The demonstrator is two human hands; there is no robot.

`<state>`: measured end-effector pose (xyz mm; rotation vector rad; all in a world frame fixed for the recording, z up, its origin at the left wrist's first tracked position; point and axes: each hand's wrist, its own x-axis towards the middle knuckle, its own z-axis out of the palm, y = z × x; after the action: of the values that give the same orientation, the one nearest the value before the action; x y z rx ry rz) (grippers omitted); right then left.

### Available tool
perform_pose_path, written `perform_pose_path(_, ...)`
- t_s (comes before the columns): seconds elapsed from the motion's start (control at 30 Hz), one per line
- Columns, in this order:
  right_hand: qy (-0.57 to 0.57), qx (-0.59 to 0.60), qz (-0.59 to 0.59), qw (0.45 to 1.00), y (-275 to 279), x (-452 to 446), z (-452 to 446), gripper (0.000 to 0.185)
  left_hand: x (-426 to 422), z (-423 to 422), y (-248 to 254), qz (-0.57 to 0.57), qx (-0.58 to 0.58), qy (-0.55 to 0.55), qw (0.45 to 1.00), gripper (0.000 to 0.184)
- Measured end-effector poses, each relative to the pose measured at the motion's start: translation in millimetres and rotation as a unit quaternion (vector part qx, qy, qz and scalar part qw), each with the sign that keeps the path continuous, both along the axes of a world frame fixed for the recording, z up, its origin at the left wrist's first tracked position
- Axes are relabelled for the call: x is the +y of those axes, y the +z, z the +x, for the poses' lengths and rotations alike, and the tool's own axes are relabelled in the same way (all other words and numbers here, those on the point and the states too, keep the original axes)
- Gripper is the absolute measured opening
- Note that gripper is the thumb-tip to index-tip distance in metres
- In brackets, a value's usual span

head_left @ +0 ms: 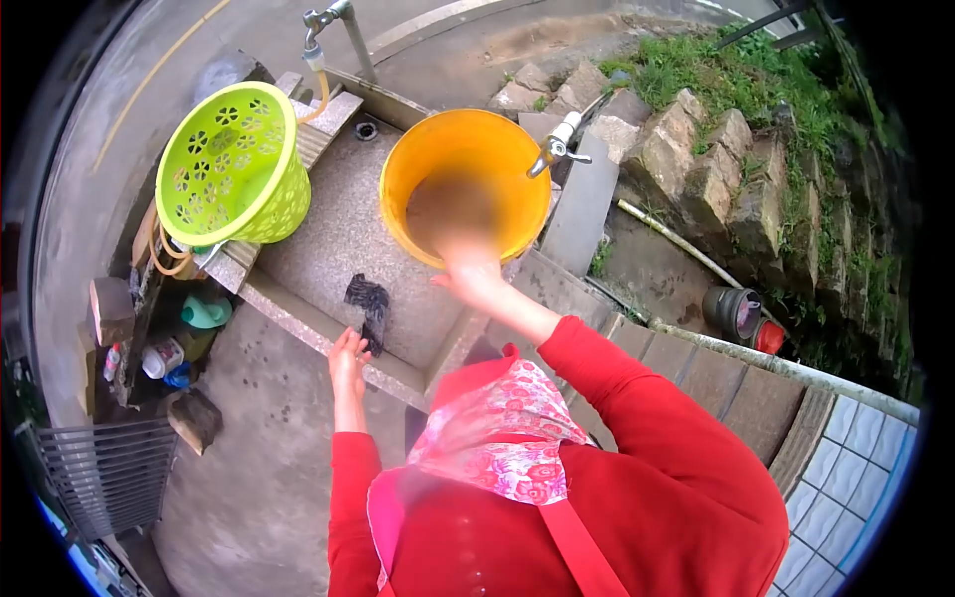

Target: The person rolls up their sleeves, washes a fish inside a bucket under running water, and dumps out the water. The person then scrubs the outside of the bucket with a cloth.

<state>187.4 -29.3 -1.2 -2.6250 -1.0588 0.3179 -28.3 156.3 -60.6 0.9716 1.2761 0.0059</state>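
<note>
The orange bucket (401, 184) is standing under the right fingers (472, 257), too blurred to tell their grip; a tap (550, 151) is jutting beyond them. Loosely parted, empty left fingers (344, 342) are hovering beside a black bag (371, 300), a green basket (284, 204) standing beyond.

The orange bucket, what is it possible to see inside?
Inside the orange bucket, only its sides and a brownish blur show. The right hand, at the near rim, covers part; the contents cannot be made out.
</note>
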Motion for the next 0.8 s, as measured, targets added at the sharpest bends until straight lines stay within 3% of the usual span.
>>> perform_pose_path(0.07, 0.022, -0.018, 0.0, 1.0, -58, -29, 4, 0.034, -4, -17, -17, -0.027, -0.002, -0.033, 0.999, 0.042)
perform_pose_path(0.13, 0.035, -0.07, 0.081, 0.994, -64, -27, 4, 0.02, -14, -23, -24, -0.041, -0.004, -0.072, 0.997, 0.04)
perform_pose_path(0.23, 0.023, -0.043, 0.144, 0.988, -57, -9, -2, 0.016, -23, -27, -30, -0.067, -0.012, -0.125, 0.99, 0.04)
perform_pose_path(0.33, 0.012, -0.044, 0.197, 0.979, -44, 8, -13, 0.017, -29, -24, -31, -0.071, -0.007, -0.098, 0.993, 0.04)
perform_pose_path(0.43, -0.072, 0.09, 0.357, 0.927, -29, 15, -9, 0.019, -28, -9, -41, -0.111, 0.005, -0.018, 0.994, 0.064)
perform_pose_path(0.5, -0.091, 0.08, 0.347, 0.93, -9, 14, 5, 0.019, -28, 3, -52, -0.165, -0.017, 0.037, 0.985, 0.083)
perform_pose_path(0.6, -0.125, 0.13, 0.369, 0.912, 17, 15, 20, 0.019, -35, 14, -58, -0.144, -0.039, 0.077, 0.986, 0.08)
perform_pose_path(0.67, -0.151, 0.183, 0.394, 0.888, 28, 13, 24, 0.018, -54, 22, -20, -0.002, -0.046, 0.169, 0.984, 0.074)
perform_pose_path(0.73, -0.166, 0.227, 0.419, 0.863, 68, 10, 36, 0.018, -57, 9, -1, 0.068, -0.13, 0.203, 0.968, 0.053)
perform_pose_path(0.8, -0.144, 0.297, 0.458, 0.826, 86, 0, 54, 0.017, -65, 15, 63, 0.123, -0.09, 0.214, 0.965, 0.042)
